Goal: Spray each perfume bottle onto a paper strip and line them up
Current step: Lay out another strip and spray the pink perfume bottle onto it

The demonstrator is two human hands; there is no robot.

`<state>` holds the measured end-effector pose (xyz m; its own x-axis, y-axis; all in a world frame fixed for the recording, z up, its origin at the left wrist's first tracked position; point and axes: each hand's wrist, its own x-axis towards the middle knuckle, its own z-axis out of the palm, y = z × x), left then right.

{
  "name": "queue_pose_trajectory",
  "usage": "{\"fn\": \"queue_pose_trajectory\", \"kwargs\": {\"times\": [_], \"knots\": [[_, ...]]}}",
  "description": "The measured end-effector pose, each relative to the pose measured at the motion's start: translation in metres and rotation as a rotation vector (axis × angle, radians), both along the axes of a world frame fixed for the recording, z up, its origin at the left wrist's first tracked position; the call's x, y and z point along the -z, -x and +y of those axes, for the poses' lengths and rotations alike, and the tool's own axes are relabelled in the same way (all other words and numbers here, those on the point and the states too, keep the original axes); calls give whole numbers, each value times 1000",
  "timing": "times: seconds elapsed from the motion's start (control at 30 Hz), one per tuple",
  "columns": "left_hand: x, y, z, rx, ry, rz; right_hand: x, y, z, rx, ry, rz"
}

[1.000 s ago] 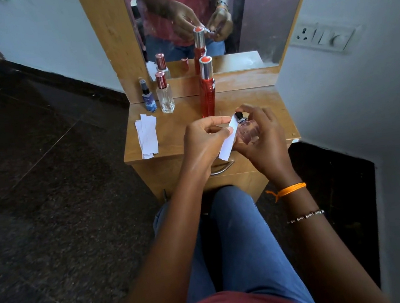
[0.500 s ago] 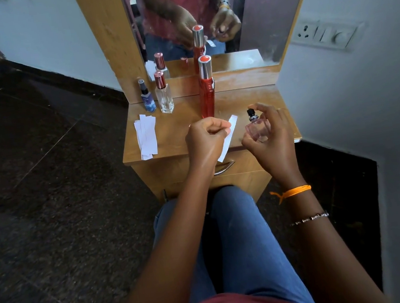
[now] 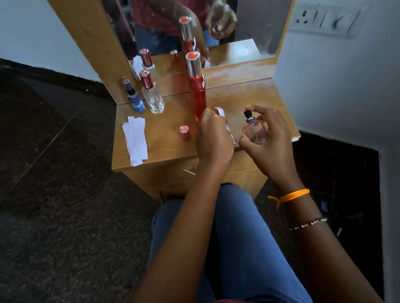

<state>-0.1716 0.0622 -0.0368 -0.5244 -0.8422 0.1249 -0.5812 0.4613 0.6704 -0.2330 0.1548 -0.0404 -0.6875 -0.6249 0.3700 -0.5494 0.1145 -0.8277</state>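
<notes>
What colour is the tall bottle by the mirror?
The tall bottle is red with a silver cap, clearest in the head view.

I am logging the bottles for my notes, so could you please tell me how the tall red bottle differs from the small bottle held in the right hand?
The tall red bottle is slim, filled with red liquid and capped in silver; the small bottle is squat, pale and uncapped, its black sprayer bare. The tall red bottle stands untouched on the table, while the right hand grips the small bottle. Both are upright see-through glass.
</notes>
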Motion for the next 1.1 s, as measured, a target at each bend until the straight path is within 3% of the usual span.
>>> {"fn": "queue_pose_trajectory", "kwargs": {"times": [0.27, 0.73, 0.97, 1.1], "knots": [[5, -10, 4, -5, 193, -174, 2, -1, -3, -18, -7, -16], [9, -8, 3, 85, 279, -178, 1, 1, -2, -23, -10, -32], [0, -42, 2, -236, 364, -17, 1, -5, -6, -54, -9, -76], [2, -56, -17, -340, 162, -96, 2, -12, -9, -85, -16, -97]]}}
